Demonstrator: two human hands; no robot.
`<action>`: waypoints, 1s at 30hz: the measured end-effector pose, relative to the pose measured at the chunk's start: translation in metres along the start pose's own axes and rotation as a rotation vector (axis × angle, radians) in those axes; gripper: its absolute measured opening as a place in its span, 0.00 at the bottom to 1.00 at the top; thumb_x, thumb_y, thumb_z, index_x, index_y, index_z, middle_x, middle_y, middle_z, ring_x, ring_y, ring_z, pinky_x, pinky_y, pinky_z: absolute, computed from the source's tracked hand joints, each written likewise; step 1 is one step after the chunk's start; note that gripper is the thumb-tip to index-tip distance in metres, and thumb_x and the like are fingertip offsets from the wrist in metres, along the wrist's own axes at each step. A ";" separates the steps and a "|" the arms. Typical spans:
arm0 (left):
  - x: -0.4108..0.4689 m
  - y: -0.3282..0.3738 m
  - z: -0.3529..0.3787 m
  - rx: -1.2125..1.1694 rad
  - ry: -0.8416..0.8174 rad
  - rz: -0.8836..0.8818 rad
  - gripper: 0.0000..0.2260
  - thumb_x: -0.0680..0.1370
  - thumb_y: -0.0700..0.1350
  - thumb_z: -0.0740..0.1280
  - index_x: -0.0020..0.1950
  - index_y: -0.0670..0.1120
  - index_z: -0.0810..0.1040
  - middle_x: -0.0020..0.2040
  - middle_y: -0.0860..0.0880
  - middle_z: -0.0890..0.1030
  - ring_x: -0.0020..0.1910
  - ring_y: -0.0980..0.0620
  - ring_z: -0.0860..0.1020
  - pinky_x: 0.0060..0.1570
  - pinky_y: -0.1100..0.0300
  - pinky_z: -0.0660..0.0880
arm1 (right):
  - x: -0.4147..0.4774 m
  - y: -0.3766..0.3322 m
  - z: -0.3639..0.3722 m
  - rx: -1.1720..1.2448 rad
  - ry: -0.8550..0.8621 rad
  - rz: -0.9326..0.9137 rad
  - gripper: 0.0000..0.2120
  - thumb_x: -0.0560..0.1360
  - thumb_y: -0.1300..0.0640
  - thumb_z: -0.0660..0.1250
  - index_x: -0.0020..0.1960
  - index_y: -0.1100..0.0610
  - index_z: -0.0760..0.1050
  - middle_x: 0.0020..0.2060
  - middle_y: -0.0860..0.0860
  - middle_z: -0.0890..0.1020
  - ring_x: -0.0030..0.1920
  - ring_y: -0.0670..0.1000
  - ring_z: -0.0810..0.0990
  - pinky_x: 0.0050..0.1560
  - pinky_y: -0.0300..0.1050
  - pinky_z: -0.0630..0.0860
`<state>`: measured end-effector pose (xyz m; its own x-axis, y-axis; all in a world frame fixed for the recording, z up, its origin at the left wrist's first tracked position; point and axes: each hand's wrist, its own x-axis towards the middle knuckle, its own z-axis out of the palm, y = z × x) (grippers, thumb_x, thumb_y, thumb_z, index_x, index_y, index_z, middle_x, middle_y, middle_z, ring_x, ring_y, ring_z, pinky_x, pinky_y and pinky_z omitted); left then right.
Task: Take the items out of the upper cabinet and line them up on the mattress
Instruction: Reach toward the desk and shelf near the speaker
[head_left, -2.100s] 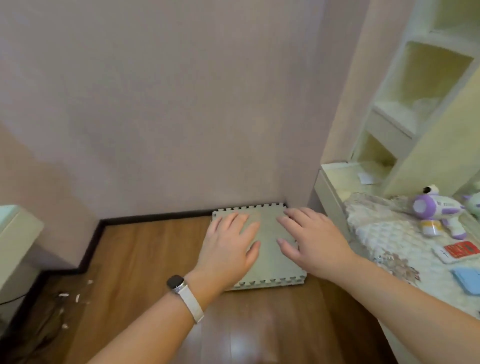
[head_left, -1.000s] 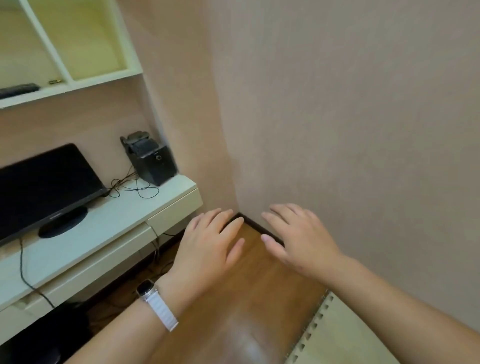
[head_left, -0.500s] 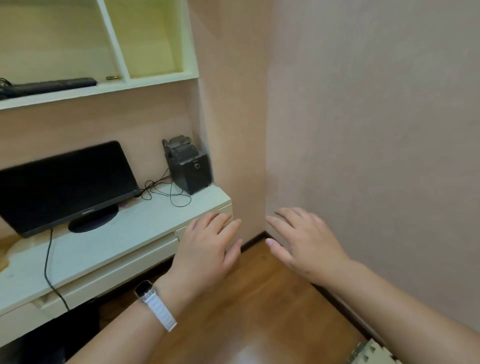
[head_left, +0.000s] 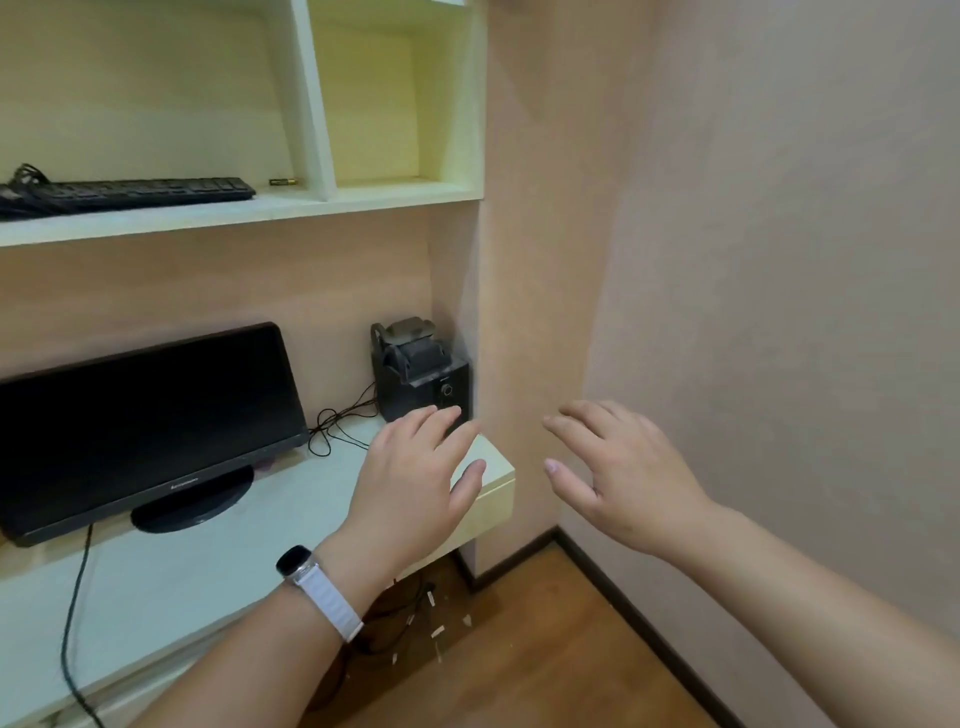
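Note:
A cream upper cabinet (head_left: 311, 202) of open compartments hangs above the desk at the upper left. On its shelf lie a black keyboard (head_left: 130, 191) and a small battery (head_left: 283, 182); the right compartment looks bare. My left hand (head_left: 415, 483), with a white-strapped watch on the wrist, hovers open over the desk's right end. To its right, in front of the wall corner, my right hand (head_left: 618, 473) is also open and holds nothing. The mattress is out of view.
A black monitor (head_left: 140, 426) stands on the white desk (head_left: 171, 566), with a black speaker box (head_left: 421, 374) and loose cables at its right end. Pink walls meet at the right. Wooden floor (head_left: 519, 665) below carries small scraps near the desk.
The view has swung left and upward from the floor mat and the bed to the desk and cabinet. Both hands stay raised, open and empty.

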<state>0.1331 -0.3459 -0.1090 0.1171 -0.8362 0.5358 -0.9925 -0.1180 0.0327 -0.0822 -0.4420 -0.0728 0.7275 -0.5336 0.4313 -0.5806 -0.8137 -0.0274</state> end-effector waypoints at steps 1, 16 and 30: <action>0.003 -0.008 0.001 -0.009 0.003 -0.011 0.19 0.79 0.56 0.60 0.66 0.52 0.77 0.65 0.51 0.78 0.66 0.47 0.73 0.63 0.50 0.69 | 0.009 -0.002 0.005 0.010 -0.001 -0.006 0.24 0.78 0.41 0.53 0.65 0.54 0.76 0.60 0.52 0.80 0.61 0.55 0.77 0.57 0.53 0.74; 0.101 -0.102 0.018 0.074 0.136 -0.069 0.19 0.78 0.54 0.61 0.64 0.48 0.79 0.62 0.48 0.79 0.63 0.45 0.75 0.57 0.50 0.70 | 0.175 0.014 0.073 0.118 0.117 -0.136 0.24 0.77 0.42 0.55 0.63 0.55 0.77 0.58 0.51 0.80 0.57 0.55 0.76 0.53 0.50 0.72; 0.304 -0.137 0.064 0.243 0.180 -0.060 0.20 0.77 0.55 0.61 0.64 0.47 0.79 0.64 0.45 0.79 0.63 0.42 0.75 0.59 0.47 0.72 | 0.366 0.146 0.093 0.261 0.286 -0.196 0.23 0.75 0.43 0.58 0.62 0.56 0.78 0.58 0.53 0.80 0.58 0.56 0.77 0.54 0.52 0.74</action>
<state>0.3065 -0.6178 -0.0043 0.1456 -0.7178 0.6809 -0.9438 -0.3072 -0.1221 0.1332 -0.7780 -0.0032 0.6630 -0.3079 0.6823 -0.3027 -0.9439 -0.1318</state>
